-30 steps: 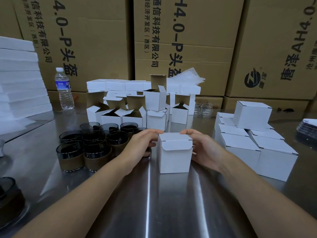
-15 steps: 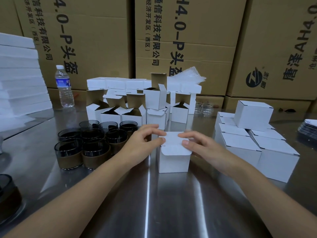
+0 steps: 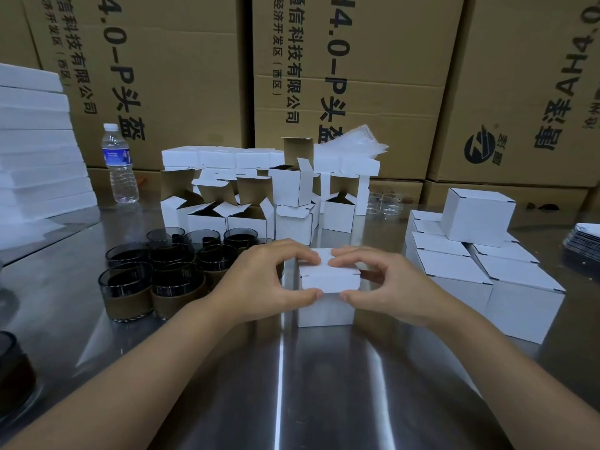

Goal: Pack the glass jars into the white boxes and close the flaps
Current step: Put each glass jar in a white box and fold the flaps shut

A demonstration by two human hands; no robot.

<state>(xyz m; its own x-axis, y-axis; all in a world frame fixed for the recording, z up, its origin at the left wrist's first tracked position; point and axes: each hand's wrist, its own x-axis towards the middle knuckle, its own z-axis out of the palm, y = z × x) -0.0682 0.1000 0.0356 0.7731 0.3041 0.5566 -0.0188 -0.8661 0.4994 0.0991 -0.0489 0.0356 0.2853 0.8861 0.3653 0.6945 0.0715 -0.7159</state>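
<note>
A small white box [image 3: 324,310] stands on the steel table [image 3: 292,384] in front of me, its top flap folded down. My left hand [image 3: 263,280] pinches the flap's left side, thumb on the front edge and fingers on top. My right hand [image 3: 380,284] pinches the right side the same way. Left of the box stands a cluster of several dark glass jars [image 3: 156,271] with brown bands. Whatever is inside the box is hidden.
Open white boxes [image 3: 246,203] crowd the back centre, closed white boxes [image 3: 480,254] are stacked at right. A water bottle [image 3: 118,164] and white foam sheets [image 3: 35,141] sit at left. Large cardboard cartons [image 3: 341,76] wall the back. A dark jar [image 3: 13,375] sits at the near left edge.
Both hands moved from the box's sides up onto its top flap, and now pinch it at the front edge with thumbs and fingers.
</note>
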